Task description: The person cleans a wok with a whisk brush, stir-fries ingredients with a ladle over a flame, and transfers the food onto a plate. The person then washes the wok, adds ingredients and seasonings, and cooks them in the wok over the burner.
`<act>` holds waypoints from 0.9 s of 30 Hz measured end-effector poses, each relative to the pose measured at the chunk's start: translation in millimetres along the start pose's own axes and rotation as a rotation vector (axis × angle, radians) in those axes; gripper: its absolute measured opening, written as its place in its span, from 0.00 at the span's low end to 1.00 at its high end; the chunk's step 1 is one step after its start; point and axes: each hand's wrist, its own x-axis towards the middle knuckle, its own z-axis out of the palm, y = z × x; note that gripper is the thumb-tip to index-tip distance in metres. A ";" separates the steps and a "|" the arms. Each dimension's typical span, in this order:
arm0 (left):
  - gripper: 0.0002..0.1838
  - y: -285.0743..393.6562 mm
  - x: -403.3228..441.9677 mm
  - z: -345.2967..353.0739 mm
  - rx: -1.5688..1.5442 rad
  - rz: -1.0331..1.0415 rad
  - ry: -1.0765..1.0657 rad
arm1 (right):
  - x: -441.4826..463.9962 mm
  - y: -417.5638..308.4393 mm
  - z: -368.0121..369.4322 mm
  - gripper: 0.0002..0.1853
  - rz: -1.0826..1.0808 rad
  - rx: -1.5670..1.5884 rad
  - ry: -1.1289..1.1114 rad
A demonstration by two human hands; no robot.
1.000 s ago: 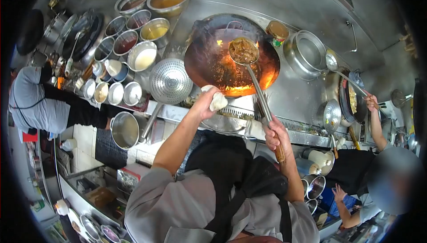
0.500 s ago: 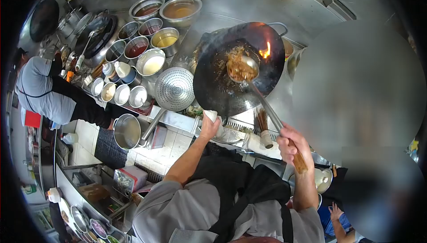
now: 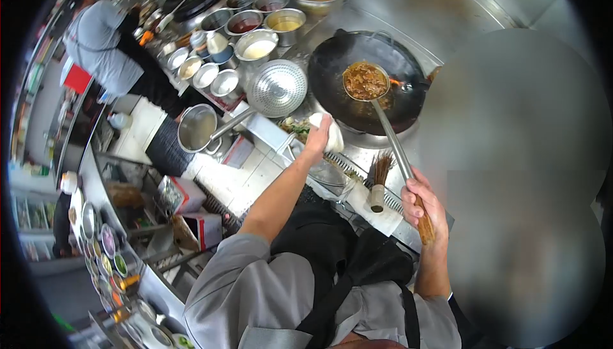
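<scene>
My right hand (image 3: 423,203) is wrapped round the wooden end of a long-handled ladle (image 3: 394,135). The ladle's bowl, full of brown chopped food in sauce (image 3: 366,82), is over a black wok (image 3: 329,71). Inside the wok, only a little brown residue shows around the bowl. A folded white cloth (image 3: 333,137) is gripped in my left hand (image 3: 317,135), close to the wok's near rim; whether the cloth touches the rim I cannot tell. Below the wok, a bamboo wok brush (image 3: 381,176) rests on the front ledge.
Left of the wok, a perforated strainer (image 3: 277,87) lies with its handle across a steel pot (image 3: 197,127). Behind it stand several bowls of sauces and seasonings (image 3: 257,45). A co-worker (image 3: 105,42) stands at the far left by another wok. Blurring covers the right side.
The wok has gone from steeply tilted to nearly level. The ladle now holds a full load of food, and the flame looks smaller. My view has shifted, moving the surroundings rightward.
</scene>
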 end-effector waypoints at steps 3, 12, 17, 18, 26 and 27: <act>0.32 10.8 -93.7 -47.5 -0.053 -0.035 0.025 | -11.0 -7.9 4.3 0.26 0.110 -0.107 -0.050; 0.49 -97.6 -337.5 -231.6 0.857 -0.103 0.516 | 42.8 28.4 50.9 0.34 0.584 -0.604 -0.459; 0.48 -163.8 -458.7 -261.5 0.595 -0.163 0.805 | 43.3 101.2 159.2 0.31 0.879 -0.721 -0.832; 0.48 -175.6 -484.2 -262.9 0.550 -0.153 0.863 | 38.8 122.4 186.1 0.31 0.923 -0.784 -0.847; 0.52 -278.4 -615.2 -256.1 0.232 -0.256 1.159 | -60.2 346.2 361.9 0.32 1.260 -0.892 -1.358; 0.52 -286.1 -631.0 -251.9 0.189 -0.249 1.178 | -84.8 370.4 373.7 0.32 1.218 -0.953 -1.404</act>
